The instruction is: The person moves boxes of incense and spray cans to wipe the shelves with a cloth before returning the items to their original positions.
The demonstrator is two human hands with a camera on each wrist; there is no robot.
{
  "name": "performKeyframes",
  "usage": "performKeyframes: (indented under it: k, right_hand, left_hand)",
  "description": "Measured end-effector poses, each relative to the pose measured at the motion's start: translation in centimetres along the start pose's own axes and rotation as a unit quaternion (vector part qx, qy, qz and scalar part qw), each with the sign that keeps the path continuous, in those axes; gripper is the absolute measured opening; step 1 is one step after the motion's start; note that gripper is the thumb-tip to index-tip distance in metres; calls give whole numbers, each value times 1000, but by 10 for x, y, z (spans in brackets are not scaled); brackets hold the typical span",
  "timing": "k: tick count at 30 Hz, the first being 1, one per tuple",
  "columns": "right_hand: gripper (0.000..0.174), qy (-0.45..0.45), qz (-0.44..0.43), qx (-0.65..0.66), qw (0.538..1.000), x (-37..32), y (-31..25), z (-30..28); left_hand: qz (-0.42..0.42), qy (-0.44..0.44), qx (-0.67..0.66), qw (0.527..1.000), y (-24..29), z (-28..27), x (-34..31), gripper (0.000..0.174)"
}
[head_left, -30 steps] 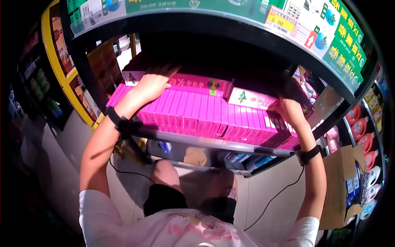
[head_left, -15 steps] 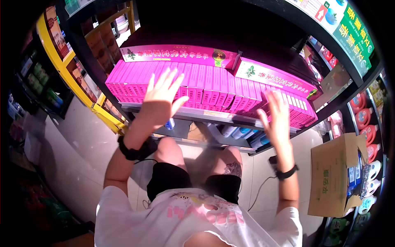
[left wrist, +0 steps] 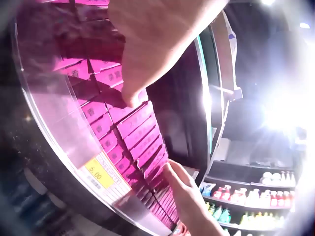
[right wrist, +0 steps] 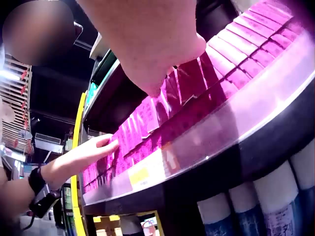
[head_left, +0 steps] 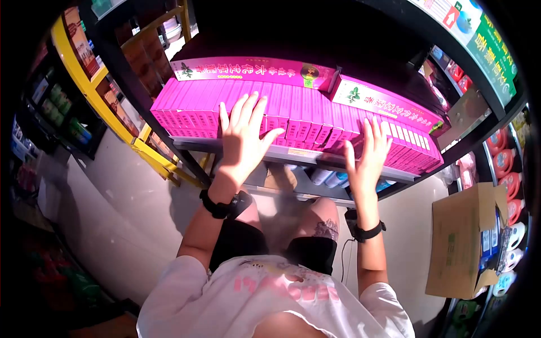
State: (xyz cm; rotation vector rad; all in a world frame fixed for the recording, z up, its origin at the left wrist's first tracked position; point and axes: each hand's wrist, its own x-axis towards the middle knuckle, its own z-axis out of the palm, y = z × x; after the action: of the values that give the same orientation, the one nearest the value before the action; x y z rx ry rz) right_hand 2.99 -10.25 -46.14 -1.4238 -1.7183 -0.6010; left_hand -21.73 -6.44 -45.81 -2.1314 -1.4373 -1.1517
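My left hand (head_left: 245, 132) lies with straight, spread fingers against a tight row of upright pink boxes (head_left: 194, 104) on a shelf. To its right, my right hand (head_left: 367, 155) has its fingers extended at the row's top front edges. The left wrist view shows my left thumb by the box ends, which stand in two tiers (left wrist: 110, 125). In the right wrist view, my right fingertips touch the upper boxes (right wrist: 170, 93). Behind the row, a long pink box (head_left: 259, 70) and a pink-and-white box (head_left: 389, 107) lie lengthwise on top.
A clear shelf-edge strip with a yellow price tag (left wrist: 98, 174) runs below the boxes. Black shelf posts (head_left: 127, 84) frame the sides, beside a yellow frame (head_left: 84, 84). White-and-blue cylinders (right wrist: 275, 191) stand underneath. An opened carton (head_left: 456, 242) is on the right.
Both hands were deeper in the shelf around the lengthwise boxes, then drew back to the row's front. The left hand has since shifted right. More of both lengthwise boxes shows.
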Motion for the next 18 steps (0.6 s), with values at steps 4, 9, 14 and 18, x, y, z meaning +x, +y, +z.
performKeyframes:
  k: [4,9,14,18]
  right_hand:
    - [66,-19,-33,19,999,-23,-27,33]
    - [74,53,-76,-74,993,-31,-11,86]
    - [64,55,-55,-43,996,-32,-13,83]
    - [71,40,13,53,998,-43,-4,37]
  left_hand:
    - [30,0,-12,999,35,20,-8,68]
    - [78,92,36,992,42,80,-16,66]
    - [72,86,38,993,39,86,-20,66]
    - [8,105,11,994,21,60,-35,68]
